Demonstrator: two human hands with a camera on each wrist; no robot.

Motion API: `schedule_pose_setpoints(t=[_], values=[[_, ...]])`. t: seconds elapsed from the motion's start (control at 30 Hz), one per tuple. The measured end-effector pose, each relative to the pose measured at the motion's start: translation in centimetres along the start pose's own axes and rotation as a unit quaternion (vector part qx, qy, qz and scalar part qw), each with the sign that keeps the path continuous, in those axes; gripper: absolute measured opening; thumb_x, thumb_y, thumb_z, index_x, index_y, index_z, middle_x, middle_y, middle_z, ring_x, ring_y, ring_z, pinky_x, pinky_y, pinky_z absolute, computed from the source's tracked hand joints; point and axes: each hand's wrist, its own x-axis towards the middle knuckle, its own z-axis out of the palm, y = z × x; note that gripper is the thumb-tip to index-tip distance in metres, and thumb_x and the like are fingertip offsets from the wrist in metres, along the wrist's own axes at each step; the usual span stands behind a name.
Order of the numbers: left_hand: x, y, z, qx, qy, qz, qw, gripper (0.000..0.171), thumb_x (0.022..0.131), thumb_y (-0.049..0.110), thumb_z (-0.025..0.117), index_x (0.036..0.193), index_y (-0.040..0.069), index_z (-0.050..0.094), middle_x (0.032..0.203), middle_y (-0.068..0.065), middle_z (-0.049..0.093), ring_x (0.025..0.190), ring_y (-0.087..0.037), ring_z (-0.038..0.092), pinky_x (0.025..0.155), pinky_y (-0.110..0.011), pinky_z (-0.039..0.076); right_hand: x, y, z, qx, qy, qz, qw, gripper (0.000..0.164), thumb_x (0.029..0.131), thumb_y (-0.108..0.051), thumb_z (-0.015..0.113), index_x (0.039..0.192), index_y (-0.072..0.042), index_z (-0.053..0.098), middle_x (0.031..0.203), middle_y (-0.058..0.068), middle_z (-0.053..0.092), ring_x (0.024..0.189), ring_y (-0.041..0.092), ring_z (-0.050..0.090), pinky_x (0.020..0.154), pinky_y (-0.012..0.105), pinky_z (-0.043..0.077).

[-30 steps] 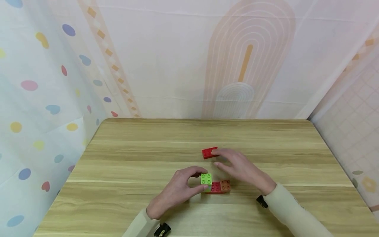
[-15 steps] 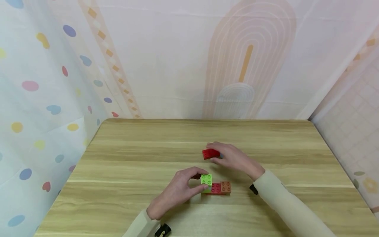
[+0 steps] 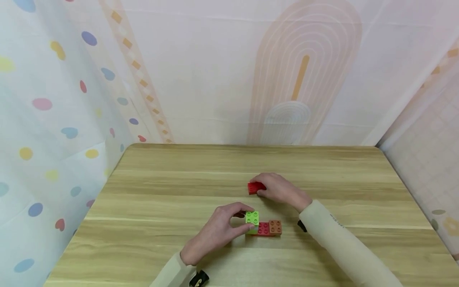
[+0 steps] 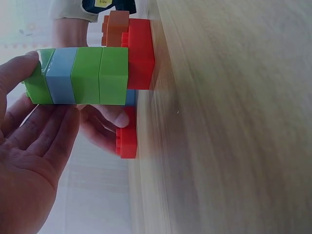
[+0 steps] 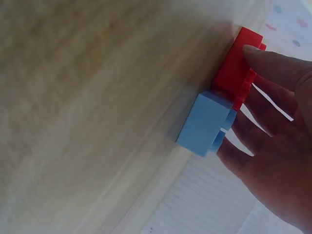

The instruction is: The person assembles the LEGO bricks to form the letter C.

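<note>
My left hand (image 3: 218,227) pinches the top of an upright tower of green bricks (image 4: 87,75) with one light blue brick (image 4: 62,73) among them. That tower stands on one end of a red brick (image 3: 264,228), and an orange-brown brick (image 3: 275,226) sits on its other end. Farther back, my right hand (image 3: 281,188) grips a second red brick (image 5: 236,68) lying on the table, thumb on its near side and fingers behind. A separate-looking light blue brick (image 5: 202,124) stands against that red brick, hidden under the hand in the head view.
The wooden table (image 3: 161,191) stretches around both hands. Behind it hangs a pale patterned cloth (image 3: 208,79), with a dotted cloth (image 3: 46,151) at the left. Each wrist wears a black device (image 3: 199,278).
My right hand has moved over the far red brick, and its thumb and fingers have closed on it. The left hand stays on the tower; the head view shifts slightly.
</note>
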Motion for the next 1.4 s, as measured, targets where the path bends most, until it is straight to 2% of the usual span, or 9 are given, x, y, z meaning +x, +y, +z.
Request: schedule_pose_setpoints(t=[0.17, 0.4, 0.63, 0.87, 1.13, 1.4], values=[[0.1, -0.1, -0.1, 0.000, 0.001, 0.000, 1.0000, 0.030, 0.094, 0.017, 0.079, 0.122, 0.011, 0.071, 0.116, 0.003, 0.074, 0.102, -0.014, 0.069, 0.092, -0.036, 0.059, -0.2, -0.2, -0.2, 0.006, 0.020, 0.004, 1.000, 0.037, 0.099, -0.011, 0.072, 0.135, -0.004, 0.066, 0.132, 0.012, 0.068, 0.122, 0.027, 0.063, 0.105, 0.045, 0.051], [-0.1, -0.3, -0.1, 0.000, 0.005, -0.004, 1.0000, 0.029, 0.094, 0.019, 0.079, 0.121, 0.013, 0.071, 0.114, 0.005, 0.074, 0.101, -0.013, 0.069, 0.090, -0.040, 0.060, -0.9, -0.9, -1.0, 0.015, 0.045, -0.004, 0.999, 0.039, 0.099, -0.015, 0.072, 0.136, -0.005, 0.066, 0.131, 0.011, 0.068, 0.120, 0.026, 0.063, 0.105, 0.045, 0.052], [-0.1, -0.3, -0.1, -0.011, 0.004, -0.009, 0.9999, 0.030, 0.093, 0.018, 0.080, 0.121, 0.012, 0.071, 0.114, 0.004, 0.074, 0.101, -0.014, 0.069, 0.091, -0.039, 0.060, -2.2, -1.3, -1.6, 0.007, 0.081, -0.031, 0.996, 0.037, 0.099, -0.016, 0.071, 0.134, -0.005, 0.066, 0.123, 0.008, 0.070, 0.106, 0.020, 0.065, 0.092, 0.041, 0.056], [-0.1, -0.5, -0.1, -0.019, 0.005, -0.012, 0.9997, 0.030, 0.093, 0.018, 0.080, 0.121, 0.012, 0.071, 0.114, 0.004, 0.074, 0.101, -0.013, 0.069, 0.091, -0.039, 0.060, -4.0, -1.8, -1.9, 0.016, 0.121, -0.043, 0.992, 0.038, 0.099, -0.017, 0.070, 0.134, -0.004, 0.066, 0.122, 0.009, 0.068, 0.104, 0.021, 0.063, 0.090, 0.041, 0.056], [-0.2, -0.6, 0.0, -0.024, 0.009, -0.009, 0.9996, 0.029, 0.093, 0.018, 0.080, 0.120, 0.012, 0.071, 0.113, 0.005, 0.074, 0.100, -0.014, 0.070, 0.091, -0.039, 0.060, -6.0, -2.2, -1.7, 0.035, 0.143, -0.042, 0.988, 0.037, 0.097, -0.018, 0.069, 0.133, -0.007, 0.067, 0.112, 0.003, 0.066, 0.087, 0.014, 0.056, 0.073, 0.029, 0.053], [-0.2, -0.6, -0.1, -0.033, 0.010, -0.014, 0.9993, 0.030, 0.093, 0.018, 0.080, 0.121, 0.012, 0.071, 0.111, 0.006, 0.073, 0.101, -0.015, 0.070, 0.092, -0.040, 0.060, -7.3, -3.0, -1.3, 0.058, 0.158, -0.065, 0.984, 0.036, 0.096, -0.017, 0.069, 0.131, -0.009, 0.068, 0.112, -0.001, 0.066, 0.087, 0.011, 0.057, 0.072, 0.031, 0.055]])
